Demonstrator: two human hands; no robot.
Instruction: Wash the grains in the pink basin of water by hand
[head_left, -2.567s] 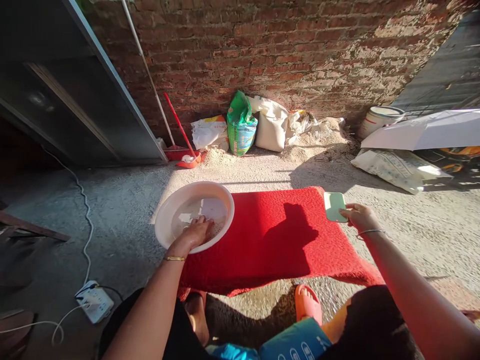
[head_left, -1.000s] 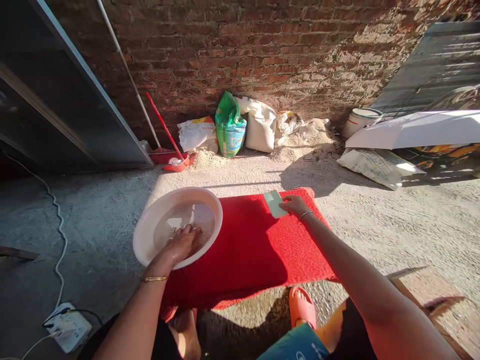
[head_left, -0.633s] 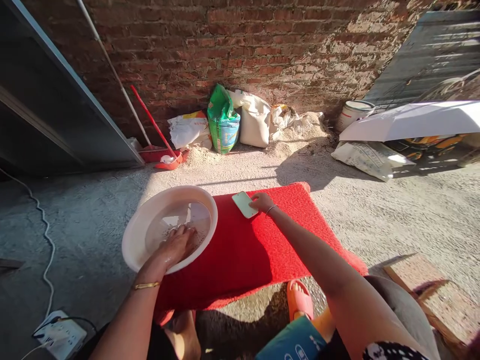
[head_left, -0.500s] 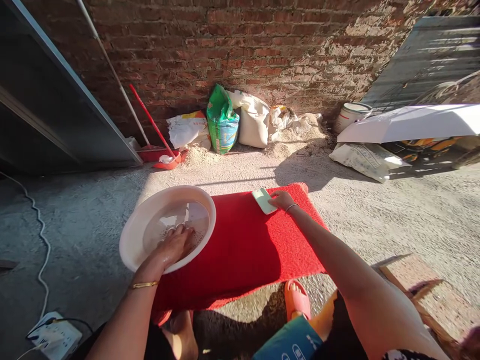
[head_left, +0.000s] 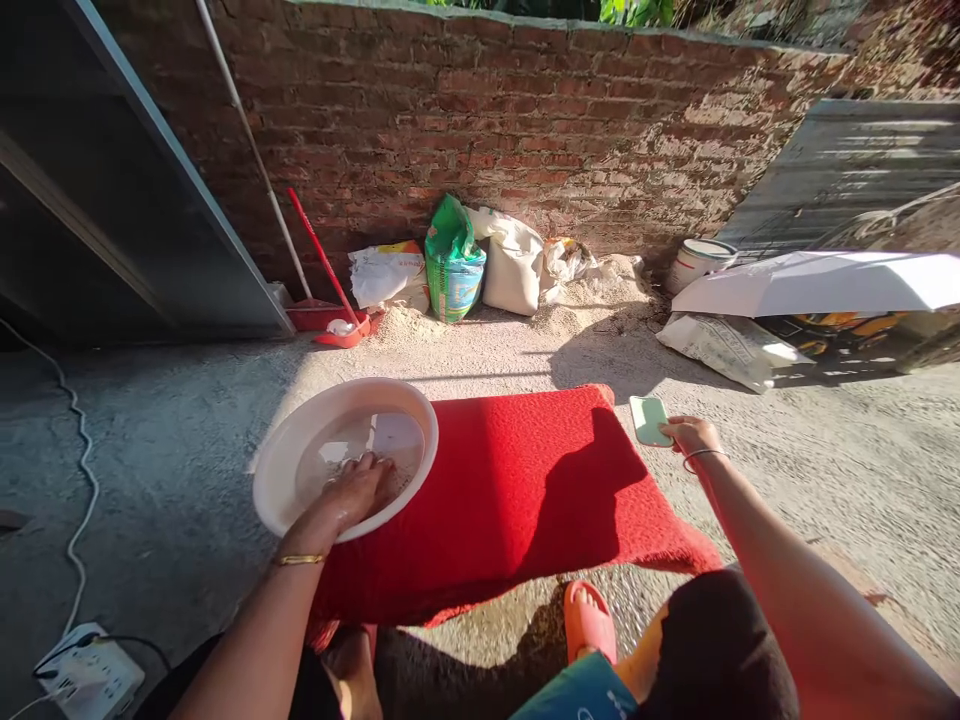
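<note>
My left hand [head_left: 362, 490] reaches into a pale round basin [head_left: 281, 450] of water, which stands tilted on the left end of a red cloth [head_left: 517, 470]. Its fingers are loosely bent and slightly apart, the tips in the water. Nothing shows in its grasp, though shade and reflections blur the fingertips. My right hand [head_left: 691, 436] is stretched out past the cloth's right edge. Between thumb and fingers it pinches one edge of a flat, pale green phone [head_left: 651, 420], held in the air over the concrete.
By the brick wall [head_left: 517, 110] stand a green sack [head_left: 454, 260], a white sack [head_left: 514, 265] and a red dustpan [head_left: 341, 332]. A white umbrella [head_left: 825, 283] lies at right. A power strip [head_left: 88, 670] sits at lower left. Pink slippers [head_left: 589, 620] are below the cloth.
My right hand has lifted the phone off the red cloth and carried it right, beyond the cloth's edge. My left hand stays in the basin. The view has tipped up a little.
</note>
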